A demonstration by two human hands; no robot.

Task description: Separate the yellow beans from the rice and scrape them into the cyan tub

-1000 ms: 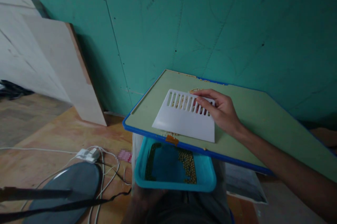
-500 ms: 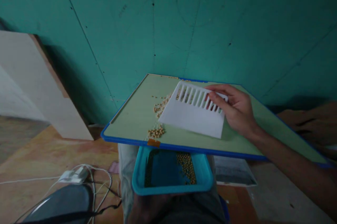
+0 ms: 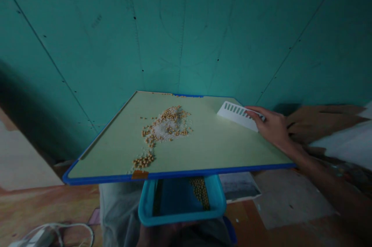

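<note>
My right hand (image 3: 269, 125) grips a white slotted plastic scraper (image 3: 237, 116) by its right end, thumb on top. The scraper is tilted over the right part of the pale green board (image 3: 200, 150); whether it touches the board I cannot tell. Left of it lies a loose pile of yellow soybeans (image 3: 171, 113) mixed with white grains (image 3: 165, 129). A smaller heap of soybeans (image 3: 143, 160) sits by the front edge. Below that edge, a blue tray (image 3: 183, 219) holds soybeans (image 3: 200, 192) along its right side. My left hand (image 3: 162, 233), dark and mostly hidden, holds the tray from below.
The board has a blue rim (image 3: 180, 174) with orange tape (image 3: 140, 175). Behind it stands a green wall (image 3: 180, 30). Cardboard (image 3: 315, 125) lies at the right, a leaning panel (image 3: 23, 154) at the left. White cables (image 3: 71, 225) run across the floor.
My right hand has carried the scraper rightward, away from the pile, uncovering the soybeans and white grains. The view has turned to the right. The tray stays below the front edge.
</note>
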